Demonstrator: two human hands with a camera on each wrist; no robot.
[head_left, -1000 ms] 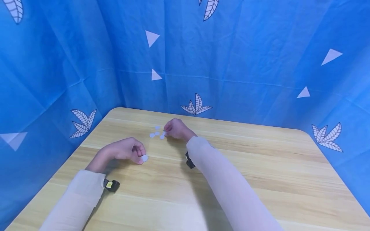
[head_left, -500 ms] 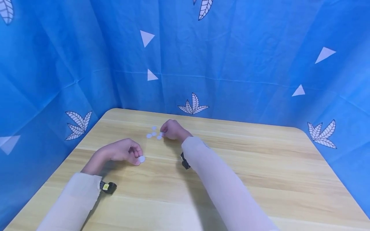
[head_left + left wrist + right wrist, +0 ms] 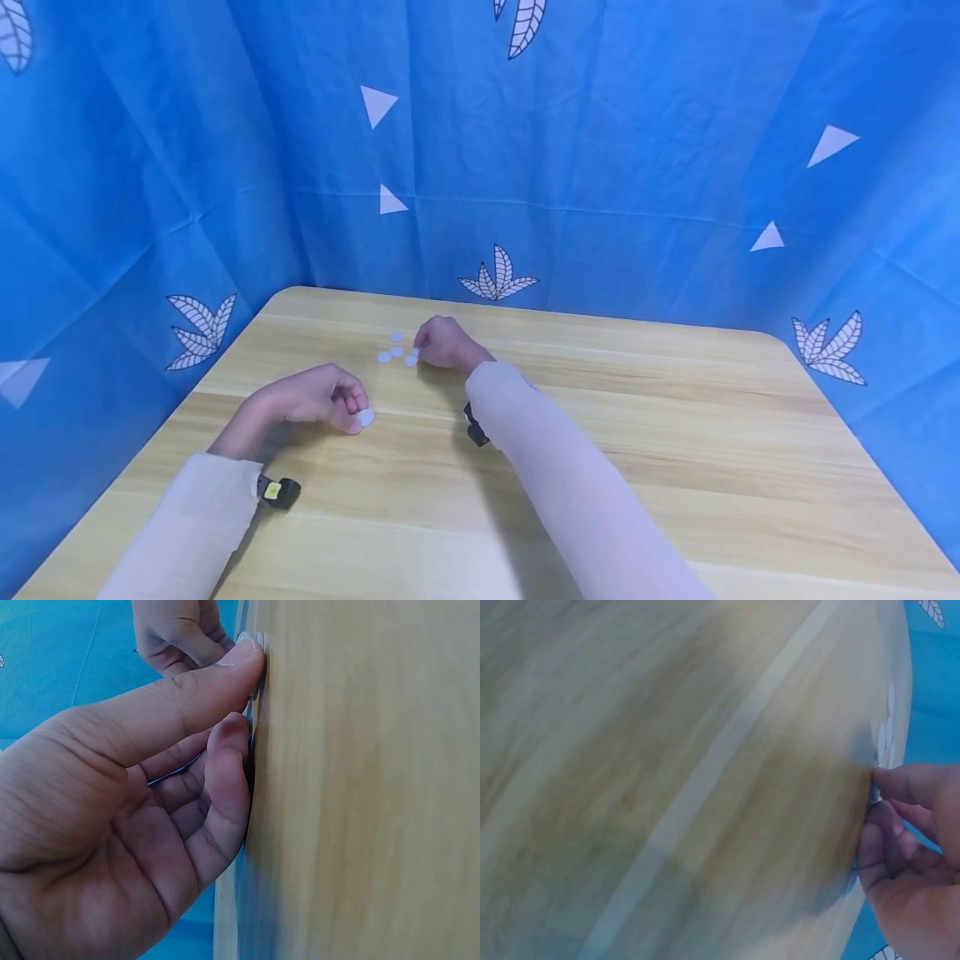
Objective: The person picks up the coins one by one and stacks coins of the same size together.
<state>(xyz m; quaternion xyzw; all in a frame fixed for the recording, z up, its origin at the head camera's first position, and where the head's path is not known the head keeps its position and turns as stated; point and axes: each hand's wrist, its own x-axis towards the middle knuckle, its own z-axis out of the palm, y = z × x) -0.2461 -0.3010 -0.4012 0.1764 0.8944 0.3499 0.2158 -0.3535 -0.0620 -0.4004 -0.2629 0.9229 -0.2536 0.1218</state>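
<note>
In the head view my left hand is low over the table, thumb and fingertips pinching a small round white disc at its edge. The left wrist view has that left hand side-on, its other fingers curled by the tabletop. Farther back, my right hand grips another white disc, partly hidden by the fingertips. Close beside it lie several loose discs in a small cluster. The right wrist view shows the right hand's thumb and fingers bent right at the table surface.
The pale wooden table has rounded back corners. A blue curtain with white leaves and triangles stands along its back and sides. A black wrist camera juts out under the left sleeve.
The head view has shifted a little, so everything sits slightly farther left in it. Both hands stay at their discs, with hardly any motion over the table.
</note>
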